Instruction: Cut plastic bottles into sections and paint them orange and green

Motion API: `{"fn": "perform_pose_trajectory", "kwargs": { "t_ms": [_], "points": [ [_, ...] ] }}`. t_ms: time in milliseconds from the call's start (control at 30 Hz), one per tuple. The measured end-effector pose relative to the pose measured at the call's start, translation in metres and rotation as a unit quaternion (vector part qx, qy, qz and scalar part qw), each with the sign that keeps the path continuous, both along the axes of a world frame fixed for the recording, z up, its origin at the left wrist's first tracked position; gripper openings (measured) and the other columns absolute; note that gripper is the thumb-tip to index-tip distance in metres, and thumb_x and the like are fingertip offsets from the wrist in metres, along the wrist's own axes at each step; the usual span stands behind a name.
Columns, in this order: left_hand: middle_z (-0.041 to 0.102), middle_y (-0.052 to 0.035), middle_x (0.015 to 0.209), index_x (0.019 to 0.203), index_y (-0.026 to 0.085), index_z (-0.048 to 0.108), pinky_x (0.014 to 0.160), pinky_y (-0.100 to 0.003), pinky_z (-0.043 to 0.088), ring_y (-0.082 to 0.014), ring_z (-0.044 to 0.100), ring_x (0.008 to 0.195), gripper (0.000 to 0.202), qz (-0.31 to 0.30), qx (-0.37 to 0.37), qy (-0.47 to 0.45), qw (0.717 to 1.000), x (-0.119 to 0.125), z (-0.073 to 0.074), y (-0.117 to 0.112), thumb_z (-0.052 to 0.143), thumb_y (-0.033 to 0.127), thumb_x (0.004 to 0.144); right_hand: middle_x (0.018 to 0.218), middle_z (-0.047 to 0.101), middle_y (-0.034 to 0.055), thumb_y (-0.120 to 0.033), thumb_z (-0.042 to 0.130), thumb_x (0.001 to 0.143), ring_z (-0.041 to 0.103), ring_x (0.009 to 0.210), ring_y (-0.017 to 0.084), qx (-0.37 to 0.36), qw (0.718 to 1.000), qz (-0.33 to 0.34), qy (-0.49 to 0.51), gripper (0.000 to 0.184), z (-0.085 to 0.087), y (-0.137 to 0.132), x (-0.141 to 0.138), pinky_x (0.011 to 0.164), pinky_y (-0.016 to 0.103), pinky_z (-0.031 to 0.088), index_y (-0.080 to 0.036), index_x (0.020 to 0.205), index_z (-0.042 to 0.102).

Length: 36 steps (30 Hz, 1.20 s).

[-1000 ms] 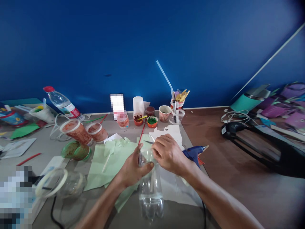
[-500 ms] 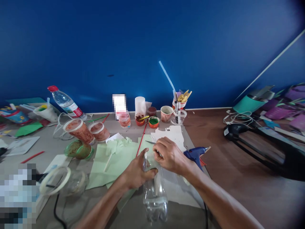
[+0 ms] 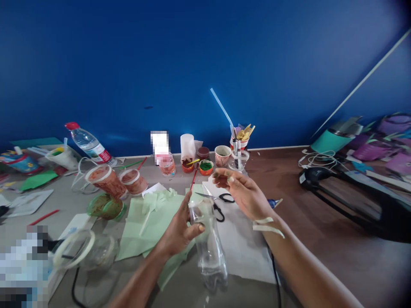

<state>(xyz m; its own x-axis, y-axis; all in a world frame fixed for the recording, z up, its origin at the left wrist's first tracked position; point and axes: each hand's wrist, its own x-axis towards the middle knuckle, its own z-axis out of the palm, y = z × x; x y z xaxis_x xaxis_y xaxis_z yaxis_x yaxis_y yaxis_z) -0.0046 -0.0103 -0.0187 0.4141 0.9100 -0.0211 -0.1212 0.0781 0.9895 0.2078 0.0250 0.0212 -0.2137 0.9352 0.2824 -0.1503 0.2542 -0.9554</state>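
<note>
Right hand (image 3: 244, 193) has come off the clear plastic bottle (image 3: 209, 250) at front centre, now beside the scissors (image 3: 212, 197); can't tell if its curled fingers pinch anything. Left hand (image 3: 180, 229) keeps its grip round the bottle's far end, probably for steadiness.

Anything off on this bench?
Yes: two pale strips appear across the wrist of the right hand, an odd spot; can't tell if they're stuck. The clear bottle in the left hand looks topless, with no neck or cap. The scissors lie open beyond it, blades toward that hand.
</note>
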Motion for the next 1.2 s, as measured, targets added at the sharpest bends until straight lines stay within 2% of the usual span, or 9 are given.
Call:
{"fn": "perform_pose_trajectory", "kwargs": {
  "t_ms": [67, 167, 300, 433, 567, 700, 867, 1033, 1200],
  "points": [
    [0.060, -0.0056, 0.102, 0.150, 0.028, 0.015, 0.082, -0.033, 0.045, -0.0172, 0.056, 0.083, 0.109, -0.009, 0.010, -0.024, 1.000, 0.000, -0.001, 0.001, 0.076, 0.059, 0.065, 0.116, 0.065, 0.0083, -0.039, 0.046, 0.095, 0.059, 0.107, 0.021, -0.020, 0.998, 0.044, -0.040, 0.034, 0.003, -0.002, 0.005, 0.097, 0.040, 0.043, -0.023, 0.121, 0.061],
    [0.063, -0.0072, 0.105, 0.151, 0.028, 0.012, 0.087, -0.035, 0.045, -0.0198, 0.059, 0.089, 0.110, -0.030, 0.023, -0.052, 0.998, 0.000, 0.000, 0.001, 0.074, 0.060, 0.066, 0.119, 0.064, 0.0076, -0.036, 0.055, 0.091, 0.058, 0.111, 0.023, -0.036, 0.974, 0.130, -0.180, 0.032, 0.009, -0.006, 0.003, 0.097, 0.040, 0.042, -0.023, 0.119, 0.062],
    [0.061, -0.0125, 0.121, 0.151, 0.028, 0.017, 0.096, -0.043, 0.043, -0.0287, 0.056, 0.113, 0.096, -0.043, 0.061, -0.030, 0.997, -0.001, 0.000, 0.003, 0.063, 0.063, 0.074, 0.094, 0.066, 0.0035, -0.026, 0.064, 0.082, 0.060, 0.087, 0.019, -0.016, 0.959, 0.124, -0.253, 0.013, 0.011, -0.008, -0.003, 0.081, 0.032, 0.045, -0.018, 0.092, 0.067],
    [0.046, -0.0127, 0.143, 0.144, 0.031, 0.037, 0.101, -0.043, 0.042, -0.0285, 0.048, 0.126, 0.068, 0.074, 0.165, 0.052, 0.982, -0.005, -0.005, 0.006, 0.052, 0.060, 0.084, 0.080, 0.059, 0.0019, -0.027, 0.064, 0.082, 0.055, 0.079, 0.016, 0.004, 0.966, 0.099, -0.239, 0.014, 0.009, -0.009, -0.003, 0.076, 0.030, 0.042, -0.016, 0.072, 0.063],
    [0.058, -0.0092, 0.123, 0.126, 0.030, 0.056, 0.096, -0.041, 0.045, -0.0234, 0.055, 0.114, 0.040, 0.190, 0.313, 0.141, 0.920, -0.005, 0.000, 0.004, 0.061, 0.033, 0.087, 0.082, 0.058, 0.0025, -0.028, 0.063, 0.083, 0.054, 0.081, 0.016, 0.007, 0.969, 0.085, -0.231, 0.013, 0.008, -0.013, -0.003, 0.078, 0.030, 0.042, -0.017, 0.075, 0.065],
    [0.062, -0.0041, 0.096, 0.099, 0.025, 0.068, 0.080, -0.029, 0.049, -0.0154, 0.061, 0.091, 0.022, 0.173, 0.423, 0.198, 0.867, 0.001, 0.012, -0.001, 0.057, 0.011, 0.087, 0.079, 0.058, 0.0018, -0.030, 0.060, 0.086, 0.053, 0.079, 0.016, 0.006, 0.964, 0.114, -0.239, 0.016, 0.005, -0.015, -0.008, 0.073, 0.029, 0.042, -0.017, 0.078, 0.066],
    [0.062, -0.0039, 0.088, 0.097, 0.021, 0.064, 0.072, -0.026, 0.050, -0.0147, 0.062, 0.082, 0.019, 0.196, 0.439, 0.240, 0.843, 0.005, 0.016, -0.003, 0.057, 0.007, 0.085, 0.073, 0.052, -0.0005, -0.034, 0.057, 0.088, 0.047, 0.070, 0.013, -0.010, 0.965, 0.138, -0.223, 0.022, -0.006, -0.015, -0.012, 0.065, 0.026, 0.038, -0.016, 0.076, 0.063],
    [0.062, -0.0043, 0.087, 0.091, 0.019, 0.063, 0.076, -0.029, 0.050, -0.0158, 0.060, 0.083, 0.014, 0.224, 0.470, 0.278, 0.807, 0.005, 0.015, -0.003, 0.058, 0.007, 0.084, 0.072, 0.050, -0.0012, -0.035, 0.052, 0.089, 0.042, 0.066, 0.012, -0.040, 0.967, 0.131, -0.216, 0.023, -0.010, -0.017, -0.016, 0.061, 0.024, 0.035, -0.016, 0.078, 0.060],
    [0.062, -0.0037, 0.081, 0.083, 0.019, 0.061, 0.076, -0.032, 0.049, -0.0180, 0.060, 0.081, 0.012, 0.212, 0.451, 0.329, 0.802, 0.005, 0.014, -0.002, 0.053, 0.010, 0.085, 0.069, 0.049, -0.0016, -0.032, 0.052, 0.088, 0.042, 0.065, 0.011, -0.038, 0.960, 0.119, -0.250, 0.022, -0.007, -0.021, -0.020, 0.059, 0.023, 0.034, -0.015, 0.075, 0.058]
  ]
}}
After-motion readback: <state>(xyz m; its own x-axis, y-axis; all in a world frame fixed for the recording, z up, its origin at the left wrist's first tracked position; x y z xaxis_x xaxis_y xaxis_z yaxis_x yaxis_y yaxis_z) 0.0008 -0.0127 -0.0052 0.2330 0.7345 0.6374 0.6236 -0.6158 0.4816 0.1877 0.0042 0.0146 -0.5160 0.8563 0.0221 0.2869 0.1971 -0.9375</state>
